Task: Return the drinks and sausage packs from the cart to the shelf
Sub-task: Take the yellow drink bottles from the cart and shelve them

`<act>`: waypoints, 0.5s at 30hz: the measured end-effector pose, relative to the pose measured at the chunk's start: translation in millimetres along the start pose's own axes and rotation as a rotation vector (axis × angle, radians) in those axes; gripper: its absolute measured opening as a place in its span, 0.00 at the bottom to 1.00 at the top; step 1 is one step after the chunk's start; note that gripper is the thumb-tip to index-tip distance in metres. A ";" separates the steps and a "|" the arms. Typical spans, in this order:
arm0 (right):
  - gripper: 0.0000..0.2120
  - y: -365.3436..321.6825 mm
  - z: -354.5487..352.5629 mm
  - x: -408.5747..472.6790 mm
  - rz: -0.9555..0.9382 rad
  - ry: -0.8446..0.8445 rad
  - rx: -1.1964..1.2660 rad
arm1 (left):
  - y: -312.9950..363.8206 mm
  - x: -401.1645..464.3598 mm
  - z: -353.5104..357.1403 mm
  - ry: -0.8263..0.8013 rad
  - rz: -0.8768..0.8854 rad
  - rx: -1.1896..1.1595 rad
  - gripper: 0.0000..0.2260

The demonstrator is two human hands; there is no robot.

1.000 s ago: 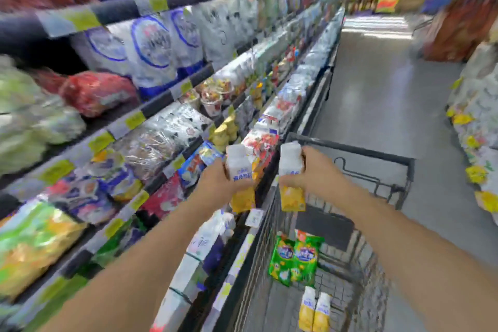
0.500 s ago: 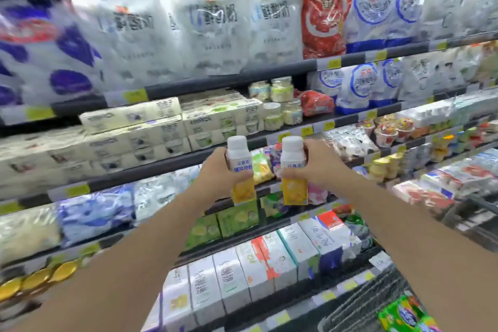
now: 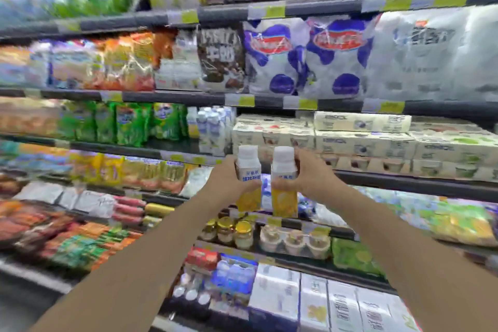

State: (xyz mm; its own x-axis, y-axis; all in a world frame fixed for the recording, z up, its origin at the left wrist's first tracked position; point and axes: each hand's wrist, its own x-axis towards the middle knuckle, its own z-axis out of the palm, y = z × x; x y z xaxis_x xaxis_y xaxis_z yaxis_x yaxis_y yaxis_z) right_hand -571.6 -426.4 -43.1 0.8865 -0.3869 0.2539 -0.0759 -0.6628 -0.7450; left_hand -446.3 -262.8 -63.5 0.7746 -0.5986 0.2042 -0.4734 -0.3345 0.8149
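Observation:
I hold two white-and-yellow drink bottles upright in front of the chilled shelf. My left hand [image 3: 225, 183] grips the left drink bottle [image 3: 248, 178]. In my right hand [image 3: 312, 178] is the right drink bottle [image 3: 284, 183]. Both have white caps and yellow lower halves and stand side by side, almost touching. Just above and behind them, on the middle shelf [image 3: 161, 153], stands a row of similar white bottles [image 3: 213, 127]. Green sausage packs [image 3: 132, 122] hang to the left of that row. The cart is out of view.
Stacked cream yoghurt cartons [image 3: 363, 140] fill the shelf to the right. Large milk bags [image 3: 304, 59] sit one shelf higher. Below my hands are glass jars [image 3: 229, 232], cup packs [image 3: 293, 241] and white milk cartons [image 3: 318, 296]. Red sausages [image 3: 126, 210] lie at lower left.
My view has swung left along the shelf, from the aisle and cart to the shelf front. Both hands still hold the two bottles, now raised toward the row of white bottles.

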 end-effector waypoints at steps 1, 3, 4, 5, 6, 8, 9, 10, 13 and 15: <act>0.21 -14.3 23.5 16.3 -0.023 -0.018 0.007 | -14.3 2.6 -23.7 0.021 -0.003 0.012 0.22; 0.22 -42.6 66.5 44.9 -0.059 -0.063 0.011 | -45.2 9.2 -68.4 0.067 -0.021 0.043 0.22; 0.22 -53.5 86.5 58.2 -0.068 -0.087 0.020 | -60.0 11.7 -88.8 0.089 -0.039 0.053 0.23; 0.23 -63.9 104.6 69.1 -0.069 -0.107 0.037 | -75.1 15.0 -107.4 0.110 -0.063 0.051 0.24; 0.24 -72.4 121.6 79.8 -0.066 -0.125 0.051 | -89.3 18.3 -124.9 0.131 -0.088 0.035 0.24; 0.25 -88.2 152.2 99.6 -0.080 -0.149 0.063 | -114.3 26.1 -155.7 0.172 -0.122 0.006 0.22; 0.25 -95.6 164.4 108.4 -0.087 -0.157 0.061 | -124.4 30.0 -167.9 0.195 -0.133 -0.003 0.22; 0.25 -100.6 175.9 118.2 -0.090 -0.166 0.053 | -134.7 35.3 -177.8 0.215 -0.142 -0.006 0.22; 0.25 -111.0 204.9 145.0 -0.091 -0.191 0.032 | -161.3 52.2 -197.4 0.243 -0.169 -0.010 0.24; 0.26 -111.1 220.9 165.4 -0.095 -0.194 0.029 | -174.0 68.4 -203.9 0.260 -0.173 -0.029 0.23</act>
State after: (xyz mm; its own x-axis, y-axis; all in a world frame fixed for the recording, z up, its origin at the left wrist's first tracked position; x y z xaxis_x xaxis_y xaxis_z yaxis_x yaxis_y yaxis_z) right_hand -315.7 -275.2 -54.6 0.9606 -0.1908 0.2021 0.0228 -0.6705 -0.7416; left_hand -225.4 -97.1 -80.7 0.9256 -0.3274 0.1900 -0.3161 -0.3921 0.8639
